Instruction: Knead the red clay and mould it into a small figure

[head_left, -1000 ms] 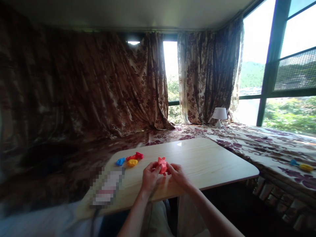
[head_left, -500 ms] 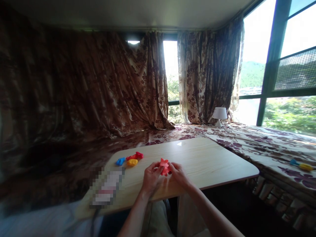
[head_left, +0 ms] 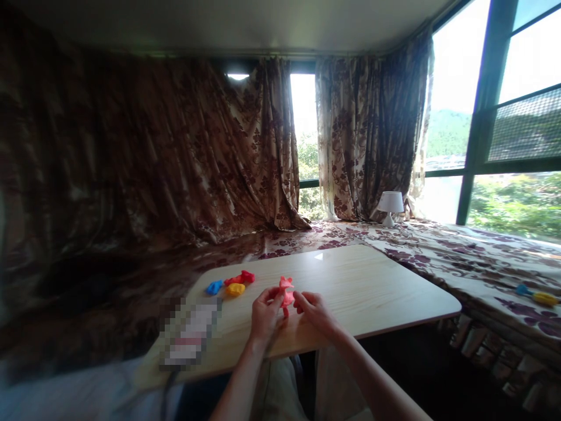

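A small coral-red figure (head_left: 286,292), lobed and soft-looking like modelling clay, is held up over the near part of the table. My left hand (head_left: 265,313) pinches its left side between thumb and fingers. Close by on its right is my right hand (head_left: 316,311), its fingers curled together and the fingertips at the figure's edge. Whether they touch it, or hold a small bit, I cannot make out. Beyond my left hand, a blue lump (head_left: 214,287), a yellow lump (head_left: 235,289) and a red lump (head_left: 240,278) lie close together on the table (head_left: 372,286).
A blurred-out flat object (head_left: 190,333) lies at the table's left, with a dark cord hanging from it. A white lamp (head_left: 390,206) stands by the window on a flower-patterned cover (head_left: 421,248). Blue and yellow items (head_left: 543,298) lie at the far right.
The coral-red figure has turned from its star-shaped face to a side view and moved slightly left. My right hand has loosened from its right side.
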Tool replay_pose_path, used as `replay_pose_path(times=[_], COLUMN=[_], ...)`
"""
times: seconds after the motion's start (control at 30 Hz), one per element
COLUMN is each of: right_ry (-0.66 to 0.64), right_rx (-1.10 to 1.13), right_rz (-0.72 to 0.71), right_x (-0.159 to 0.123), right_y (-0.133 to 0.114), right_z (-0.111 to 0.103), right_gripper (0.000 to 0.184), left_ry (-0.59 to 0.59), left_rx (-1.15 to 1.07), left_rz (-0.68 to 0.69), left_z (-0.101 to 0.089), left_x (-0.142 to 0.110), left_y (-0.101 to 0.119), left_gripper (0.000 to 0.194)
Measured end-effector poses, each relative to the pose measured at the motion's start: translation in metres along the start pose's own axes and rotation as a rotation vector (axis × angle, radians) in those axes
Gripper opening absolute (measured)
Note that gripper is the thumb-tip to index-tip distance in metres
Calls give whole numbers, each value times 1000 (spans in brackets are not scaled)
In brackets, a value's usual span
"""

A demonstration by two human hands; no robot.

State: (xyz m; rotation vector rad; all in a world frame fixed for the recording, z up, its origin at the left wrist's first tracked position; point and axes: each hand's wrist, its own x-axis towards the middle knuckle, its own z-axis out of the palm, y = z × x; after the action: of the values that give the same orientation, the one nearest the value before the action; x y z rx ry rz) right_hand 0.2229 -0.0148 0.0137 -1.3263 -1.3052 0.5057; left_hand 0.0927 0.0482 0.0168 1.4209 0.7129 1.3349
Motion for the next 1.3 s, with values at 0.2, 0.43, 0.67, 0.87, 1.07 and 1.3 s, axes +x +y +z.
replay_pose_path(times=[0.2,0.43,0.67,0.87,1.07,1.3], right_ry=[5,-1,-67,-89,75,85], right_rx=[-73,-109,-96,45,102,128], right_rz=[19,0,-146,-125,-98,-81], right_x=[-1,0,-5,-3,2,2], right_y=[-1,1,-9,-6,0,-1], right_z=[2,2,0,1,0,0], right_gripper=[32,33,25,25,34,36], left_ry=[-40,-20,42,-91,-22,-88], left_rx=[52,-11,-149,-92,195,340], left_rz=[-24,-36,-22,-25,231,403], left_z=[0,-1,-1,2,0,5], left_x=[-3,-1,3,-2,-6,-12], left_y=[0,-2,-2,-1,6,12], left_gripper=[32,33,28,34,28,20])
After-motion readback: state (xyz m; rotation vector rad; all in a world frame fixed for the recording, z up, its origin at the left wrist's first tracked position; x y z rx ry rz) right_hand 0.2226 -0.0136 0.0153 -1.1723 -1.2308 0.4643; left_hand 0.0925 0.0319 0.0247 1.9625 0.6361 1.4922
